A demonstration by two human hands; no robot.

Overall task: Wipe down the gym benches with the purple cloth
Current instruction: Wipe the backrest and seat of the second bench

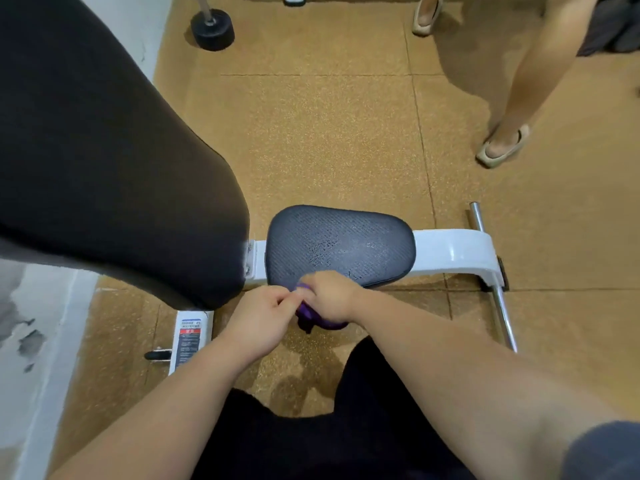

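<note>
The bench's black textured seat pad (341, 245) lies in the middle of the view on a white frame (453, 251). Its large black back pad (104, 161) rises at the left. The purple cloth (320, 318) is bunched between my two hands just in front of the seat's near edge. My right hand (330, 296) is closed over the top of the cloth. My left hand (263, 315) pinches a corner of it with thumb and fingertips. Most of the cloth is hidden under my right hand.
Another person's legs in beige flat shoes (504, 147) stand at the right rear on the cork-coloured floor. A black dumbbell (212, 27) rests at the top left. A chrome foot bar (493, 275) crosses the bench's right end. A white wall runs along the left.
</note>
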